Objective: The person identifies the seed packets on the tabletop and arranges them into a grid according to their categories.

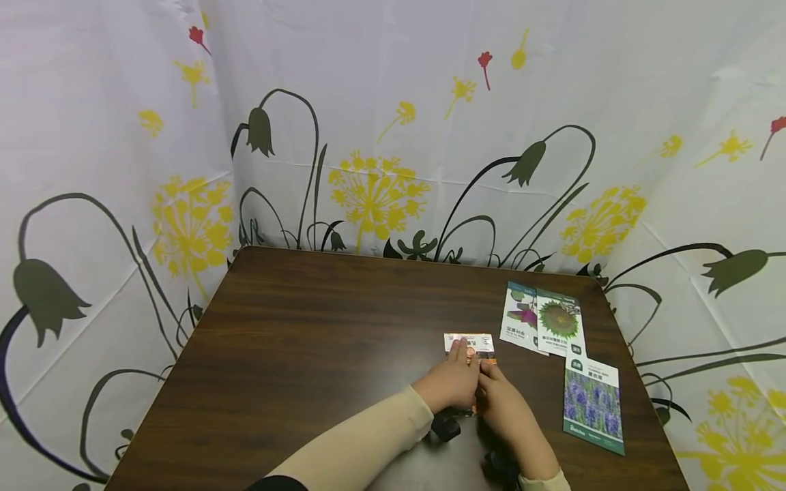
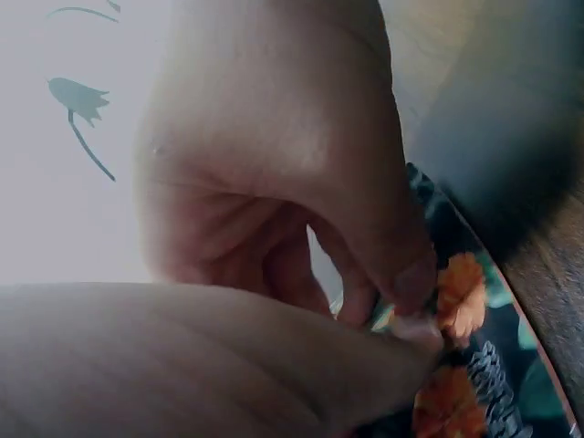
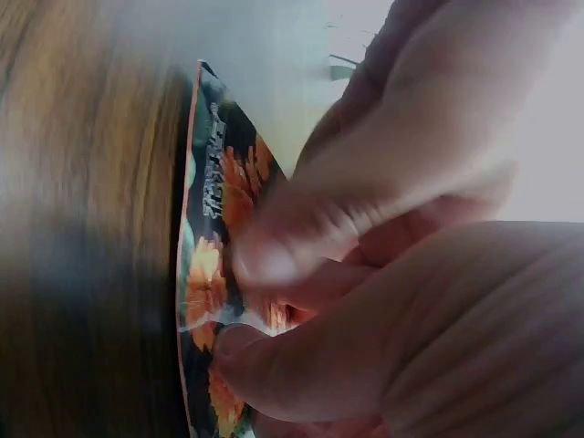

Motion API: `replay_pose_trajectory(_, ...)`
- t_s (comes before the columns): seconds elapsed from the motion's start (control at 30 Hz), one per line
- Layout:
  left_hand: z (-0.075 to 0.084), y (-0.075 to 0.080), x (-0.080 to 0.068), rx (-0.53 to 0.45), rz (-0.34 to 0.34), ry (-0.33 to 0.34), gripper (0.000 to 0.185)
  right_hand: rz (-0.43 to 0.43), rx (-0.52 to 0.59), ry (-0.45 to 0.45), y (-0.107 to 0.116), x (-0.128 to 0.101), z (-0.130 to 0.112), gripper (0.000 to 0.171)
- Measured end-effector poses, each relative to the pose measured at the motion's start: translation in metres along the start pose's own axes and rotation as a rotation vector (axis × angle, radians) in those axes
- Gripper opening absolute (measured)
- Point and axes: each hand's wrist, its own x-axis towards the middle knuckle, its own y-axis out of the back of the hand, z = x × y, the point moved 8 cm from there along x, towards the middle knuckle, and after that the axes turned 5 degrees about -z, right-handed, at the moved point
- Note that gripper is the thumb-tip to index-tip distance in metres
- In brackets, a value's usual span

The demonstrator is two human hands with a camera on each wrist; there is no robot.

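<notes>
A seed packet with orange flowers (image 1: 474,345) lies on the brown table (image 1: 319,341), mostly covered by both hands. My left hand (image 1: 453,382) pinches the packet (image 2: 456,301) between thumb and fingers. My right hand (image 1: 500,402) pinches the same packet (image 3: 214,265) close beside the left, thumb on its printed face. Both hands meet near the table's front right.
Two overlapping seed packets, one with a purple flower (image 1: 520,316) and one with a sunflower (image 1: 559,322), lie at the back right. A lavender packet (image 1: 592,404) lies near the right edge. A flower-printed curtain (image 1: 393,136) surrounds the table.
</notes>
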Motion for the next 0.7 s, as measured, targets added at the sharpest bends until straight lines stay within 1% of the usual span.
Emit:
replay_pose_trajectory(0.07,-0.001,0.001,-0.002,0.009,0.019,0.002,0.088,0.013,-0.011,0.004,-0.002,0.001,-0.001,0.054)
replay_pose_trajectory(0.17,-0.003,0.001,-0.005,0.031,0.085,0.005,0.087,0.040,-0.030,-0.009,-0.004,0.002,-0.002,0.054)
replay_pose_trajectory(0.27,-0.005,-0.001,-0.008,0.051,0.147,-0.006,0.090,0.054,-0.037,-0.024,-0.005,0.003,-0.003,0.054)
replay_pose_trajectory(0.33,-0.007,-0.001,-0.009,0.064,0.169,-0.012,0.093,0.059,-0.044,-0.016,-0.006,0.004,-0.005,0.055)
replay_pose_trajectory(0.4,-0.010,-0.001,-0.010,0.077,0.176,-0.013,0.096,0.059,-0.043,-0.008,-0.008,0.005,-0.007,0.056)
replay_pose_trajectory(0.47,-0.013,0.000,-0.010,0.091,0.169,-0.007,0.098,0.067,-0.046,0.007,-0.010,0.006,-0.010,0.055)
replay_pose_trajectory(0.6,-0.020,0.001,-0.012,0.083,0.124,0.028,0.101,0.058,-0.045,0.016,-0.014,0.009,-0.014,0.055)
replay_pose_trajectory(0.7,-0.024,0.003,-0.015,0.075,0.114,0.065,0.102,0.061,-0.043,0.033,-0.015,0.013,-0.019,0.053)
